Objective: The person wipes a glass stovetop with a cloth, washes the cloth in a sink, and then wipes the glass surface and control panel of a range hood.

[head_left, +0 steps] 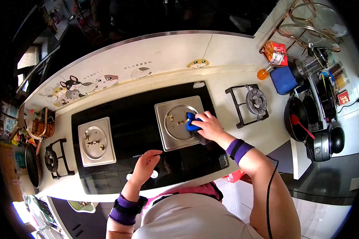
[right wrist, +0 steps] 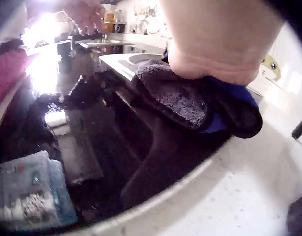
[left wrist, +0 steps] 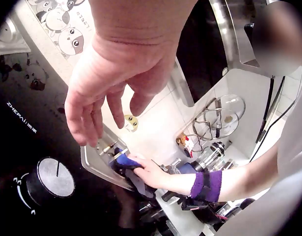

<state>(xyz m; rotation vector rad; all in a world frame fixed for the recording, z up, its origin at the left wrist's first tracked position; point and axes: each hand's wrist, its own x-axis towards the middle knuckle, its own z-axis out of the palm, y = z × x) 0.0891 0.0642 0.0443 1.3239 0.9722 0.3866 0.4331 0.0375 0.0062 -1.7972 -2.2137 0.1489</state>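
Observation:
In the head view my right hand [head_left: 208, 126] grips a blue and dark grey cloth [head_left: 192, 122] on the right part of the square steel burner plate [head_left: 162, 137]. The cloth's grey side [right wrist: 175, 98] hangs past the plate's edge in the right wrist view. My left hand [head_left: 144, 166] hovers near the black hob's front edge, by the knobs, holding nothing; its fingers [left wrist: 87, 120] hang loosely bent in the left wrist view. A second steel plate [head_left: 109, 153] lies at the left of the hob [head_left: 135, 115].
One black pan support [head_left: 238, 115] stands right of the hob, another [head_left: 64, 159] left of it. At the right are a black pan [head_left: 293, 113] with a red utensil [head_left: 295, 119], a blue container [head_left: 283, 79] and a lid rack. A knob [left wrist: 55, 177] stands at the hob's front.

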